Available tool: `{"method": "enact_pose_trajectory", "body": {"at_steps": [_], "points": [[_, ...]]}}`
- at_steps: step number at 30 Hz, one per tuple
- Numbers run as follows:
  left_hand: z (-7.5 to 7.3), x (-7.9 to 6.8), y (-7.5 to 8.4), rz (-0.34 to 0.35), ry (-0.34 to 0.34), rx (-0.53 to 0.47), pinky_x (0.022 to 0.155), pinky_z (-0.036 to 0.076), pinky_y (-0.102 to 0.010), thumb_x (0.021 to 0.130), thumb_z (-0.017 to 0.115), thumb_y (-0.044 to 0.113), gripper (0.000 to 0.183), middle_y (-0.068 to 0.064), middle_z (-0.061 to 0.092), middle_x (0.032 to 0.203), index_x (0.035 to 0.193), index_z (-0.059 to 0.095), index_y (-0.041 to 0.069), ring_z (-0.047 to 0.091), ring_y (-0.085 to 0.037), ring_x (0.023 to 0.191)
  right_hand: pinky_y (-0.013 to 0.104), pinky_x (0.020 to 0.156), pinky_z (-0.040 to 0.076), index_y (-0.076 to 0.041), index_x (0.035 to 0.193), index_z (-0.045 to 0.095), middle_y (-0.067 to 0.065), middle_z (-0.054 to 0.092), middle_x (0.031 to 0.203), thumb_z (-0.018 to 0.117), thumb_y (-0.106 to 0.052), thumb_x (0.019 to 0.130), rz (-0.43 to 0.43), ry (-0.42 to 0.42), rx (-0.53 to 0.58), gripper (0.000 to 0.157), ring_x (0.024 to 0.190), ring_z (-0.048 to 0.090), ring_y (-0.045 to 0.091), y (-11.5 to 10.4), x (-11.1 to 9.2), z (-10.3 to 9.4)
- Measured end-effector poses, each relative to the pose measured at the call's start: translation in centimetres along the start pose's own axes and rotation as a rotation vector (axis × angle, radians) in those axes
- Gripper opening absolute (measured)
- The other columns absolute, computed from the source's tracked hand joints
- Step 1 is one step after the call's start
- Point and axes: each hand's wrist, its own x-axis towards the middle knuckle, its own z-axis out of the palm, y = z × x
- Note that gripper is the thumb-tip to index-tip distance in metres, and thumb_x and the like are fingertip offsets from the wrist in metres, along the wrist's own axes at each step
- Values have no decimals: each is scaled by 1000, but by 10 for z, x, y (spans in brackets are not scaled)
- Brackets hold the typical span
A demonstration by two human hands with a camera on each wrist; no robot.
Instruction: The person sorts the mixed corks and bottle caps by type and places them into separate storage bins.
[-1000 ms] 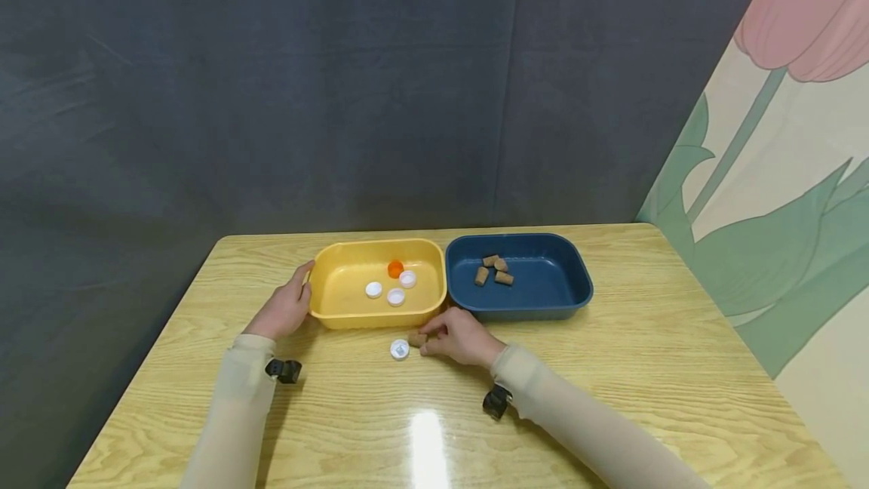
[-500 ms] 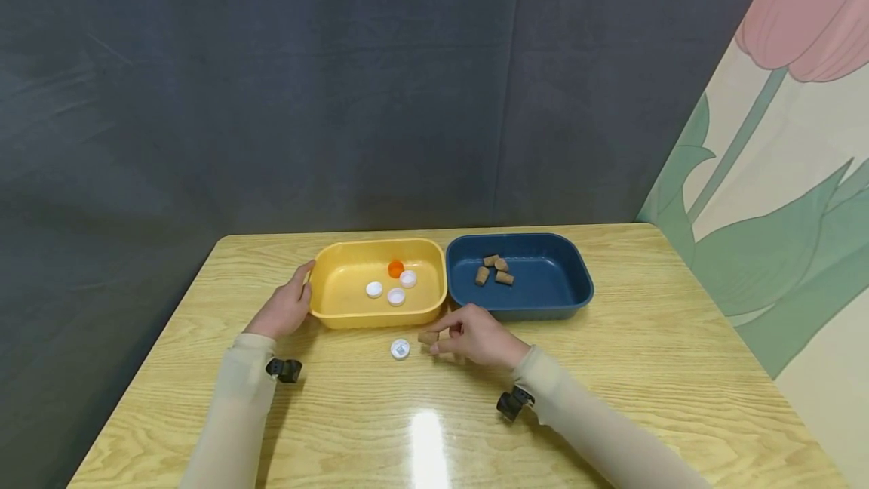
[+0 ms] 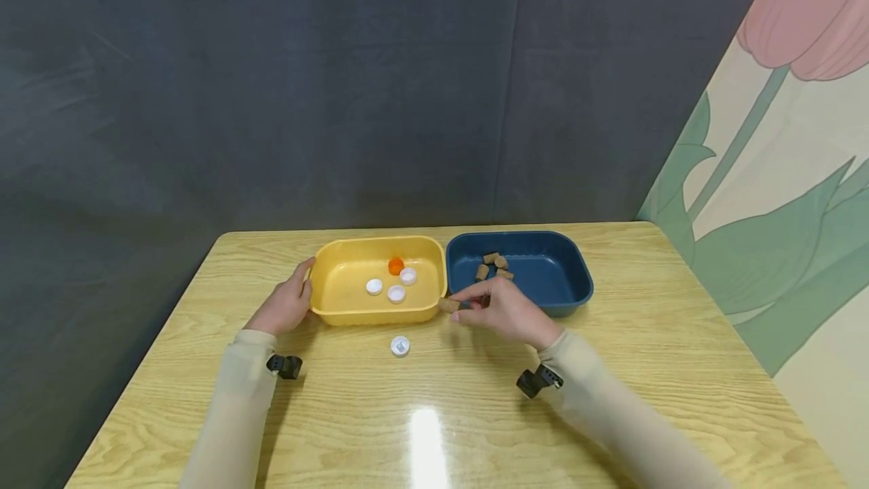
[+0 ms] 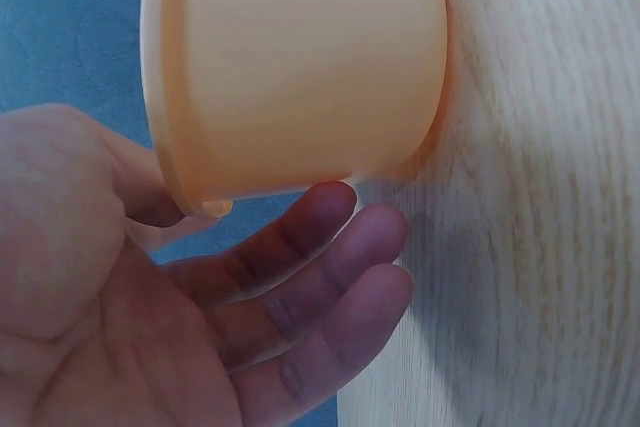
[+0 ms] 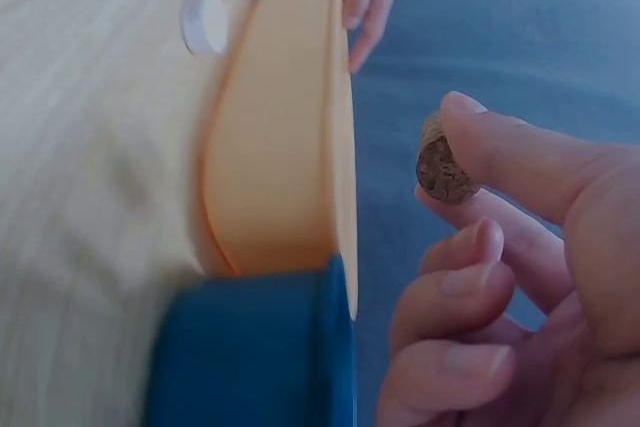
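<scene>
My right hand (image 3: 512, 312) pinches a cork (image 3: 449, 305) between thumb and forefinger, by the near corner where the two plastic trays meet. In the right wrist view the cork's round end (image 5: 445, 169) shows, the other fingers curled below it. With my left hand (image 3: 281, 306) I hold the left end of the yellow tray (image 3: 353, 318), thumb at the rim and fingertips against the outer wall (image 4: 310, 77). Inside that tray lie an orange cap (image 3: 396, 266) and several white caps (image 3: 397, 294). Several corks (image 3: 482, 272) lie at the left of the blue tray (image 3: 550, 289).
One white cap (image 3: 400, 345) lies on the wooden table (image 3: 339, 413) in front of the yellow tray. Both trays stand side by side near the table's back edge. Behind rises a dark cloth (image 3: 407, 96), with a flower-painted wall (image 3: 781, 195) on the right.
My right hand has lifted the cork from beside the loose white cap and carried it right and back toward the blue tray. The left hand has stayed at the yellow tray.
</scene>
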Motion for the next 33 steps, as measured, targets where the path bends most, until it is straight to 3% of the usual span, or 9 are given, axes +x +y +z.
{"method": "enact_pose_trajectory", "body": {"at_steps": [6, 13, 25, 33], "points": [[0, 1, 0, -2, -10, -6, 66, 45, -36, 110, 26, 16, 53, -12, 61, 79, 159, 12, 2, 54, -18, 62, 26, 56, 42, -13, 115, 77, -2, 66, 78, 78, -31, 88, 11, 34, -10, 33, 64, 50, 16, 4, 0, -18], [-1, 1, 0, -3, -15, -7, 68, 46, -37, 110, 26, 16, 53, -13, 61, 80, 159, 12, 1, 54, -19, 63, 26, 55, 37, -13, 116, 76, 1, 56, 69, 77, -32, 89, 8, 71, -32, 33, 61, 47, 16, 12, 2, -37], [-1, 1, 1, 1, -10, 9, 75, 46, -42, 110, 25, 15, 53, -10, 57, 75, 158, 13, 0, 52, -19, 61, 27, 53, 33, -14, 117, 76, 1, 60, 72, 76, -33, 91, 60, 105, -58, 32, 58, 43, 17, 29, 9, -58], [0, 1, 1, -2, -17, 19, 72, 46, -40, 109, 26, 13, 52, -9, 56, 74, 158, 12, -1, 51, -18, 60, 29, 52, 33, -16, 119, 75, 11, 61, 72, 73, -34, 93, 122, 104, -65, 32, 52, 39, 15, 39, 16, -70]]}}
